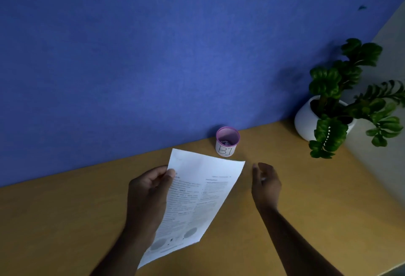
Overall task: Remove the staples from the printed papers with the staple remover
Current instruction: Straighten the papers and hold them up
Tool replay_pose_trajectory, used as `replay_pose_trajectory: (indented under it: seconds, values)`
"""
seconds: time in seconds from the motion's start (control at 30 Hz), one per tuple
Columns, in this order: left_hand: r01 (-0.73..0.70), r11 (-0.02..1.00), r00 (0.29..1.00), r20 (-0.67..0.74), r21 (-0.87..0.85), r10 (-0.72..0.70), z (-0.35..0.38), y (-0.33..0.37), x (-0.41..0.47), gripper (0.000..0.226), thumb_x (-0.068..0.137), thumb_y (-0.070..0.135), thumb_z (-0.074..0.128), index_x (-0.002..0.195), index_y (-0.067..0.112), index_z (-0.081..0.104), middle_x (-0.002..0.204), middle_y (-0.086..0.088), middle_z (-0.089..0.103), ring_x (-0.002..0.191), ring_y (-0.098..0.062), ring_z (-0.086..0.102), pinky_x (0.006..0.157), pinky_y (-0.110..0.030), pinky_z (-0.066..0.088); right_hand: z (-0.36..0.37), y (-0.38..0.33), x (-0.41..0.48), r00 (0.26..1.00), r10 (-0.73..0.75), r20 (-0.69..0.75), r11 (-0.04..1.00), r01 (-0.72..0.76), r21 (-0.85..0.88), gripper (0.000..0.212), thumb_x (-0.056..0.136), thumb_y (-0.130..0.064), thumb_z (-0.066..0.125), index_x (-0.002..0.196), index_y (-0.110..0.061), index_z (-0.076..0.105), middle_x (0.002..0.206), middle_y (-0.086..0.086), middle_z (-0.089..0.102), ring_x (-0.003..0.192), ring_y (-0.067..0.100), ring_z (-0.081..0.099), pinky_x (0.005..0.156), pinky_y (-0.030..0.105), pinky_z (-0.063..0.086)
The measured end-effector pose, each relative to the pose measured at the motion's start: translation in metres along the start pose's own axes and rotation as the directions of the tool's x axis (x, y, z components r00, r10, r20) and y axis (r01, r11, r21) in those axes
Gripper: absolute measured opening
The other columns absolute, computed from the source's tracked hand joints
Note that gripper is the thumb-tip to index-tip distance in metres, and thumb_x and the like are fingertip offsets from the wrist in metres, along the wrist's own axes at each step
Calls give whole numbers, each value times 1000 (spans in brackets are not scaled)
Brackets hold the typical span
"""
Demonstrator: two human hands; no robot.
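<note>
In the lower middle of the frame the left hand is pinched on the left edge of the papers, thumb on the printed face near the top left corner, fingers behind. The papers tilt up off the desk, text facing the camera. Just right of them the right hand hangs over the desk with fingers loosely curled and apart, touching nothing that can be seen. Beyond the papers' top edge, a pink cup marked "BI" stands by the blue wall. A potted plant sits at the right.
</note>
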State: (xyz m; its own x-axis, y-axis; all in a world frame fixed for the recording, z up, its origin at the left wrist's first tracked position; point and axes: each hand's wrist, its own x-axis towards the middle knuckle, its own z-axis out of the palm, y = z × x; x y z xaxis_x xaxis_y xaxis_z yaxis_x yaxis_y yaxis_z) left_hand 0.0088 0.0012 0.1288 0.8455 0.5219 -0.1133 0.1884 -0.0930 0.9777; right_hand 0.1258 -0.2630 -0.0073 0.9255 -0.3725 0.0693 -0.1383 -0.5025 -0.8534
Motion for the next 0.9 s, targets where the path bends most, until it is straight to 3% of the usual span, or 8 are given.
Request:
replay_pose_trajectory:
  seconds: [0.1, 0.2, 0.3, 0.43, 0.57, 0.67, 0.8, 0.9]
  values:
    - [77, 992, 997, -19, -104, -80, -1, 10, 8, 13, 104, 22, 76, 99, 20, 87, 94, 3, 89, 92, -18, 81, 77, -34, 57, 2, -37, -31, 905, 52, 422, 837, -270, 476, 54, 117, -43, 33, 119, -11, 77, 117, 14, 81, 107, 39, 75, 93, 56, 59]
    - [80, 971, 993, -63, -227, -96, -4, 21, 20, 15, 103, 18, 77, 94, 22, 89, 98, -1, 89, 93, -20, 80, 83, -39, 59, -6, -56, -58, 793, -38, 608, 736, -390, 554, 68, 112, -57, 24, 122, -16, 77, 119, 19, 80, 109, 39, 77, 90, 49, 64]
    - [39, 958, 984, -157, -285, -87, -10, 24, 37, 23, 103, 16, 76, 87, 27, 89, 95, 3, 89, 90, -16, 82, 86, -40, 61, -12, -57, -78, 801, -128, 585, 797, -268, 541, 43, 109, -43, 50, 120, -11, 76, 117, 17, 81, 105, 35, 78, 84, 45, 65]
    - [1, 948, 959, -269, -318, -91, -15, 14, 60, 33, 104, 16, 75, 75, 30, 85, 76, 12, 84, 68, -1, 76, 75, -34, 56, -14, -53, -92, 827, -33, 562, 813, -304, 496, 10, 100, -16, 73, 105, -18, 82, 100, 16, 84, 85, 25, 76, 73, 41, 59]
    - [13, 948, 939, -322, -318, -120, -11, -6, 71, 23, 103, 15, 75, 90, 27, 89, 76, 14, 82, 65, 4, 69, 68, -24, 55, -16, -49, -96, 874, 30, 484, 885, -248, 394, 27, 100, -4, 71, 94, -28, 84, 86, 4, 85, 69, 8, 73, 60, 23, 57]
    - [152, 944, 957, -194, -292, -214, -7, -27, 63, 14, 104, 13, 75, 113, 14, 86, 101, -2, 87, 88, -15, 78, 81, -33, 57, -14, -45, -95, 891, 65, 448, 903, -244, 353, 31, 101, -6, 69, 93, -32, 84, 89, -1, 86, 73, 13, 79, 61, 27, 62]
    - [315, 948, 948, -29, -34, -316, -6, -67, 37, 24, 97, 5, 74, 96, 27, 84, 89, 2, 88, 88, -23, 84, 63, -29, 60, -7, -33, -92, 892, 136, 432, 907, -287, 308, 30, 101, -3, 68, 94, -27, 85, 89, 0, 86, 76, 18, 79, 70, 46, 65]
    - [371, 919, 927, 3, 130, -375, -5, -92, 12, 32, 87, 1, 71, 87, 31, 82, 84, 6, 87, 84, -20, 83, 52, -22, 56, 1, -20, -89, 865, 214, 453, 907, -349, 238, 28, 100, 1, 67, 91, -19, 84, 84, 1, 85, 71, 16, 76, 68, 48, 65]
